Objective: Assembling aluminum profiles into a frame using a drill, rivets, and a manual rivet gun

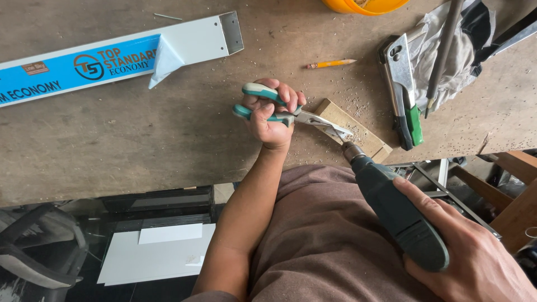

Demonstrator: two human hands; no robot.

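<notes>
Both hands are busy at the near edge of the workbench (140, 140) in the head view: the left hand (271, 114) is clenched around the green-and-white handles of a pair of pliers (291, 114), whose metal nose pinches a small metal piece (337, 132) lying on a wooden block (358, 131). Meanwhile the right hand (475, 251) grasps the dark green body of a power drill (391, 207), tilted up and to the left so that its chuck and bit meet the small piece right at the pliers' tip. Sawdust and metal shavings lie scattered around the block. Farther back on the bench sits a long white metal profile (190, 42) with a blue label, and a short yellow pencil (330, 64) lies near the middle. To the right rest a hand riveter (404, 89) with a green grip and a crumpled grey cloth (453, 50); an orange bowl (363, 5) shows at the top edge.
</notes>
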